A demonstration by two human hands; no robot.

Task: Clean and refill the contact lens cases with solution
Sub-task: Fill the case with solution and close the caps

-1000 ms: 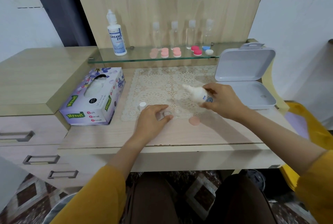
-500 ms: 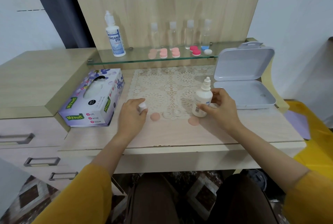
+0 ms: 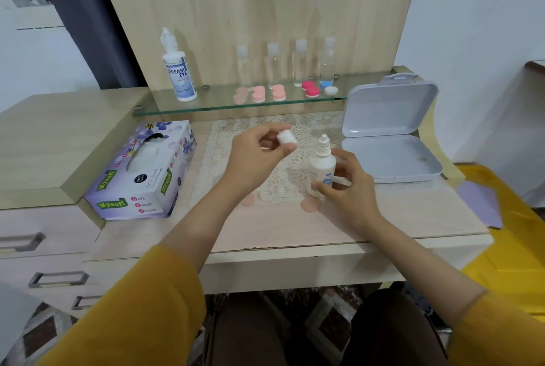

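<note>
One desk [image 3: 413, 218] carries everything, and one glass shelf [image 3: 206, 103] runs along its back. One white hinged box [image 3: 389, 141] lies open at the right and one tissue box [image 3: 144, 171] sits at the left, with one lace mat [image 3: 224, 141] between them. On the shelf stand one large solution bottle [image 3: 178, 70] and four small clear bottles [image 3: 300, 62] in a row. In front of those are five lens cases [image 3: 278, 92]: three pink, one red, one blue and white. The right hand [image 3: 348, 188] grips one small white bottle [image 3: 321, 171], upright at the mat's near edge, its nozzle bare. Two pink lids [image 3: 309, 205] lie on the desk there. The left hand [image 3: 259, 153] pinches one white cap [image 3: 286, 137] above the mat, just left of the nozzle.
</note>
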